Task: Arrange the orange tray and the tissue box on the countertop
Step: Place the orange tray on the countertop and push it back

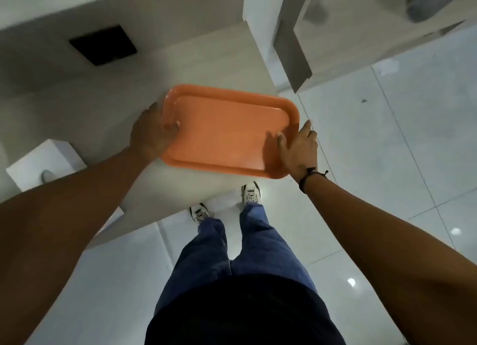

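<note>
Both forearms reach forward over the countertop (77,92); the left hand (151,135) grips one short end of the orange tray (227,130), thumb over its rim; the right hand (299,148) clasps the opposite end. Outside the left forearm stands the white tissue box (44,164), well apart from the tray between the hands.

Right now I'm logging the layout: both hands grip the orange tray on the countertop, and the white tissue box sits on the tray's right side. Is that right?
Not quite. The head view shows the white tissue box to the left of the orange tray, beside the left forearm. The rest holds: the left hand and right hand grip the tray's two short ends on the countertop.
</note>
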A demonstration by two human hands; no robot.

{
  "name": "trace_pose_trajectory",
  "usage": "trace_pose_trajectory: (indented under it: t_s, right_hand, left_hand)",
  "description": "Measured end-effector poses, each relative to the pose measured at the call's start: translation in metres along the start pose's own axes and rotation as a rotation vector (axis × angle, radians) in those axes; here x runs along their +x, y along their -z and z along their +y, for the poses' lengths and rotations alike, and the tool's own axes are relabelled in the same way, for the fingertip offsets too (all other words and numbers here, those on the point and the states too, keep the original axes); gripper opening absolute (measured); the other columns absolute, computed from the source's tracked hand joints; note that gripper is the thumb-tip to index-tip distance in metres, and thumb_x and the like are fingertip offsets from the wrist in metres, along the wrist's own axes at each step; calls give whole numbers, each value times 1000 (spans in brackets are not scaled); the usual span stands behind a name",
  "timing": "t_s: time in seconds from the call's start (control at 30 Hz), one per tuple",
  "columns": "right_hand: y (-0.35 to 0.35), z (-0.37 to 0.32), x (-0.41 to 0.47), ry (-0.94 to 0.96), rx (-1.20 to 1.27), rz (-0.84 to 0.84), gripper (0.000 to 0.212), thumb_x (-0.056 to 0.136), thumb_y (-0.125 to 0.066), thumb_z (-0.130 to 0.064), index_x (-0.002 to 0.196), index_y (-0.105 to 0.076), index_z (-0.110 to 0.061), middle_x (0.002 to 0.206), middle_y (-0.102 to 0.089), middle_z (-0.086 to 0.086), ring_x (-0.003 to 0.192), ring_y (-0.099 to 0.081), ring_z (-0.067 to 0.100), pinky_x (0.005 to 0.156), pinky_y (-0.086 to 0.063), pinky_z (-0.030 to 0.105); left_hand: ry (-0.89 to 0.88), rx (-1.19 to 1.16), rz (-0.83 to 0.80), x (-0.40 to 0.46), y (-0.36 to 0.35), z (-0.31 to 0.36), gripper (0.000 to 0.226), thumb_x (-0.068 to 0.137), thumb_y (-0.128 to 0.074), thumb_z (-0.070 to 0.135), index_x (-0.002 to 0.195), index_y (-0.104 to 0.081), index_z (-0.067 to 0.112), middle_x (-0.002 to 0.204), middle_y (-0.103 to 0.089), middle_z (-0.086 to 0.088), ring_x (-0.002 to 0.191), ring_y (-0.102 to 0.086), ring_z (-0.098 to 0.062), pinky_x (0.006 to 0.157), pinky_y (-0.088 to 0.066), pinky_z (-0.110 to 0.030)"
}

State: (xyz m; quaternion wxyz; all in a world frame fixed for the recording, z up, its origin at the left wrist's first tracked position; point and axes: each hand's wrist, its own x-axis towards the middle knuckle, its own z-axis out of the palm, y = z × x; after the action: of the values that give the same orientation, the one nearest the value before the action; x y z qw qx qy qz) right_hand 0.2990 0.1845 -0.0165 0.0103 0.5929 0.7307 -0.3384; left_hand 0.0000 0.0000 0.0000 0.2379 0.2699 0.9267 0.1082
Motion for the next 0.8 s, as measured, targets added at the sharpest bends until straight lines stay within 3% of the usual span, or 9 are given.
trace_pose_trajectory:
  t_s: [0.13, 0.33, 0.43, 0.57, 0.73, 0.8]
  right_hand:
    - [-11, 8, 3, -60, 17, 17, 75, 106, -60, -48, 159, -32, -2, 151, -52, 25, 133, -59, 45, 107, -53, 55]
    - [-22, 11, 15, -107, 56, 60, 31, 110, -48, -21, 137, -46, -4, 131, -69, 19, 108, -70, 39, 85, -53, 42]
    - [-24, 9, 21, -97, 45, 67, 27, 110, -45, -18, 134, -47, -6, 126, -71, 17, 94, -62, 30, 81, -48, 38]
    - [-26, -4, 36, -49, 11, 60, 28, 112, -38, -23, 131, -49, -7, 120, -73, 19, 91, -61, 32, 81, -50, 41]
    - [-34, -36, 55, 35, -20, 18, 32, 113, -39, -32, 132, -51, -9, 123, -73, 17, 105, -70, 39, 92, -60, 52]
    - [-41, -51, 63, 74, -29, -1, 32, 113, -39, -32, 133, -51, -10, 123, -74, 16, 102, -69, 35, 90, -58, 50]
  left_hand:
    - [36, -23, 3, 0, -6, 0, 33, 100, -63, 24, 130, -70, 11, 126, -75, -21, 119, -69, -47, 102, -54, -49]
    - [57, -67, 46, 6, -12, -6, 36, 103, -53, 7, 136, -69, 7, 129, -75, -22, 122, -68, -47, 107, -55, -53]
    - [83, -95, 63, 5, -14, -9, 37, 103, -53, 7, 136, -70, 8, 129, -75, -21, 122, -68, -48, 106, -54, -53]
    - [146, -145, 87, 4, -11, -22, 37, 103, -56, 9, 138, -68, 8, 132, -74, -20, 126, -67, -47, 111, -53, -52]
    - [211, -197, 134, -3, -8, -47, 36, 104, -57, 10, 138, -68, 6, 132, -74, -21, 124, -68, -46, 109, -54, -50]
    - [240, -216, 157, -7, -7, -59, 36, 104, -56, 10, 138, -68, 6, 130, -74, -21, 122, -69, -46, 107, -55, -49]
